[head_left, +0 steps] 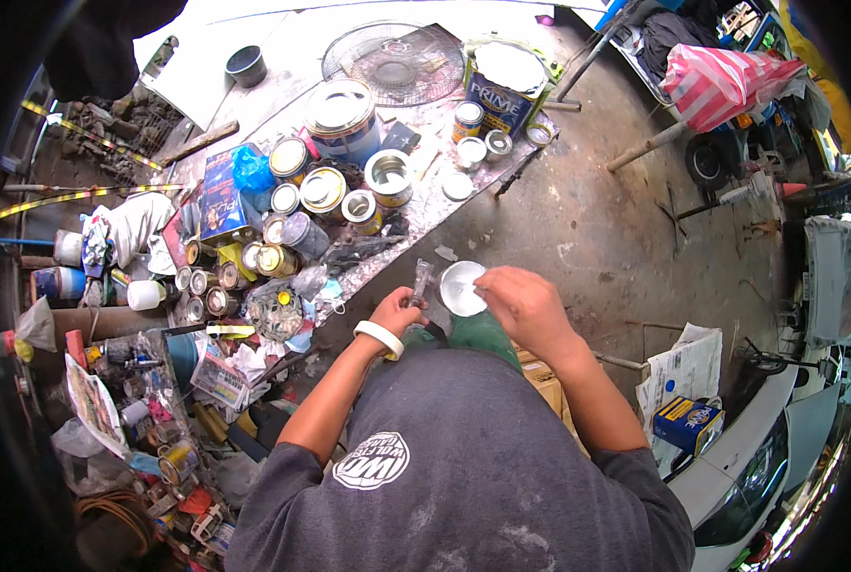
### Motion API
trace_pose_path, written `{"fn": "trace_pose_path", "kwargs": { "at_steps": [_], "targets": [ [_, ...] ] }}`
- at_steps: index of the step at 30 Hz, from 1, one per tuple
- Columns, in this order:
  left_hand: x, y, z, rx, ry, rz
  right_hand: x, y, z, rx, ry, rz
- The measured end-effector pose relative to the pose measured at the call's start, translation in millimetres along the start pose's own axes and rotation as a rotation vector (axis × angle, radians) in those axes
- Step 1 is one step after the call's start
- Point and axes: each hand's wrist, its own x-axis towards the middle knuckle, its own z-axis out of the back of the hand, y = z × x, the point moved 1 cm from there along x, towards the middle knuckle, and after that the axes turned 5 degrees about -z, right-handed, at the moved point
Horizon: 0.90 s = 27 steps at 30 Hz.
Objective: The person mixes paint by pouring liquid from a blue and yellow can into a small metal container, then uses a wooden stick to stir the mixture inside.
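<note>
In front of my body, a round cup (463, 289) with a white inside is tilted so that its opening faces up at me. My right hand (526, 303) is closed in a pinch at the cup's right rim, its fingertips reaching over the opening. Whether they grip the rim or a small thing inside cannot be made out. Just left of the cup, my left hand (399, 311), with a white wristband (380, 337), is closed around a narrow greyish tool (424, 277) with a shiny end. Its lower part is hidden by my fingers.
Ahead and left, a paint-stained table (425, 205) bears several paint cans (323, 191), a fan grille (392, 65) and a large tin (504, 91). Rags and rubbish (240, 367) crowd the left. At right stand a light-coloured car (735, 467) and a blue-yellow box (688, 424).
</note>
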Motion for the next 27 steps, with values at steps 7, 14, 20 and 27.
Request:
{"fn": "trace_pose_path", "kwargs": {
  "at_steps": [7, 14, 20, 27],
  "targets": [
    [-1, -1, -5, 0.013, 0.008, -0.004, -2, 2, 19, -0.097, 0.028, -0.027],
    [-1, -3, -9, 0.038, 0.011, -0.016, -14, 6, 23, -0.092, 0.115, -0.009],
    [-1, -4, -12, 0.035, 0.028, -0.016, -16, 10, 19, 0.027, 0.095, -0.015],
    [1, -8, -16, 0.063, 0.034, -0.021, -14, 6, 25, -0.047, 0.020, -0.049]
  ]
}}
